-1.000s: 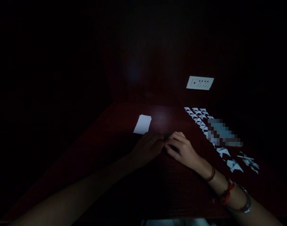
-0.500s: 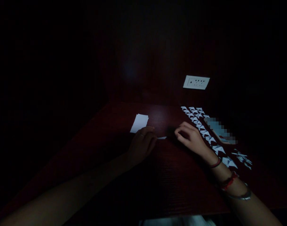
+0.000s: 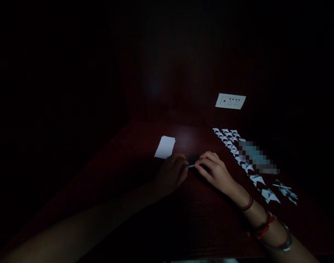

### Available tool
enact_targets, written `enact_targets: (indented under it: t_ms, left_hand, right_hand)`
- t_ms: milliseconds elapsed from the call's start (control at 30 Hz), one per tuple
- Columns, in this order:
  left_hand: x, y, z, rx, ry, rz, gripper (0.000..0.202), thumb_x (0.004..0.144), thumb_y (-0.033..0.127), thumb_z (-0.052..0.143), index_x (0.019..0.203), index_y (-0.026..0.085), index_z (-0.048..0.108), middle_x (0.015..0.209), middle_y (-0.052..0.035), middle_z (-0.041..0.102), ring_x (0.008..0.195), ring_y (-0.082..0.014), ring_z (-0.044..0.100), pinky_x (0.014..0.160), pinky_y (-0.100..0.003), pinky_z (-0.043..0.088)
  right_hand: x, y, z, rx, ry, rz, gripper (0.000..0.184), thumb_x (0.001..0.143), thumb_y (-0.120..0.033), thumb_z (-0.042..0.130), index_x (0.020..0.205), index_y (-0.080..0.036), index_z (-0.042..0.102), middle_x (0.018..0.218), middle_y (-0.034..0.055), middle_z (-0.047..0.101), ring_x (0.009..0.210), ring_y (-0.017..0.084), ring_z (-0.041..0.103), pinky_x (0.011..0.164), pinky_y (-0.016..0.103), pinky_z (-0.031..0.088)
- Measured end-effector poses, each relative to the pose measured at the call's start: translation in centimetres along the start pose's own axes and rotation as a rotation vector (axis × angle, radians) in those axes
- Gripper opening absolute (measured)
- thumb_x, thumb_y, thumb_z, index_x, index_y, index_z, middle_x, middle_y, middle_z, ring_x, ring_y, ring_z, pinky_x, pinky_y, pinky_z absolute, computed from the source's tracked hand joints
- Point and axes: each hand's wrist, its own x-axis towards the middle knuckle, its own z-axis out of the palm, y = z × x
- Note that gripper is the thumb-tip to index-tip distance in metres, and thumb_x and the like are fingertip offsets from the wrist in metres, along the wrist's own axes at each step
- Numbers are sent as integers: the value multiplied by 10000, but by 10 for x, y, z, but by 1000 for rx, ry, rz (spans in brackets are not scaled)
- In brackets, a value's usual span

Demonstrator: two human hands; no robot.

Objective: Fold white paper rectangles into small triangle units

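Observation:
Between my two hands a small, thin piece of white paper [image 3: 191, 166] is held just above the dark red table. My left hand [image 3: 172, 171] is closed on its left end, and most of the paper there is hidden by the fingers. The fingertips of my right hand [image 3: 215, 171] pinch its right end. A small stack of white paper sheets [image 3: 165, 147] lies just beyond my left hand. To the right of my right hand, several folded white paper pieces [image 3: 232, 148] lie in slanting rows.
A pixelated flat phone-like object [image 3: 258, 157] lies right of the folded pieces. Nearer is a small heap of white paper scraps [image 3: 286, 190]. A white socket plate [image 3: 230, 101] is set in the dark wall behind the table [image 3: 205, 219]. The surroundings are very dark.
My right hand has moved left and closed on the right end of the paper piece, which only my left hand held before. The view has shifted slightly.

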Motion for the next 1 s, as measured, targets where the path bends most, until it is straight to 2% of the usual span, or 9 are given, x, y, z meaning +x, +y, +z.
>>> enact_targets:
  t_ms: [100,200,400,833,1000]
  left_hand:
    - [0,-1,0,35,-34,67,80,816,174,424,869,166,484,994,-59,449,948,-184,440,816,-341,396]
    - [0,-2,1,41,-42,118,97,825,155,409,811,170,504,959,-46,455,937,-173,436,798,-321,397]
    - [-1,-4,4,-13,-26,72,88,810,159,433,800,172,520,978,-47,438,919,-161,443,777,-301,401]
    - [-3,-1,2,-126,-21,70,87,795,138,451,817,175,527,1008,-44,411,927,-157,437,763,-291,405]
    - [-4,1,-3,-165,24,71,85,791,129,462,828,179,521,1007,-41,408,914,-146,446,753,-270,416]
  right_hand:
    - [-1,-1,5,-33,-62,-38,123,802,-210,466,817,-173,582,797,41,525,772,159,468,721,309,356]
    - [-2,-3,8,-9,-51,-39,121,800,-206,470,812,-173,585,799,41,525,767,155,467,715,305,356]
    - [-3,-6,7,95,-17,-1,103,802,-190,461,814,-171,562,783,29,515,744,142,463,694,286,366]
    - [-2,-5,4,131,-129,3,55,780,-163,466,787,-171,519,781,20,486,734,137,450,684,277,348]
    - [0,-3,-2,199,-176,-5,57,752,-124,478,773,-175,493,780,7,474,728,123,453,685,261,345]
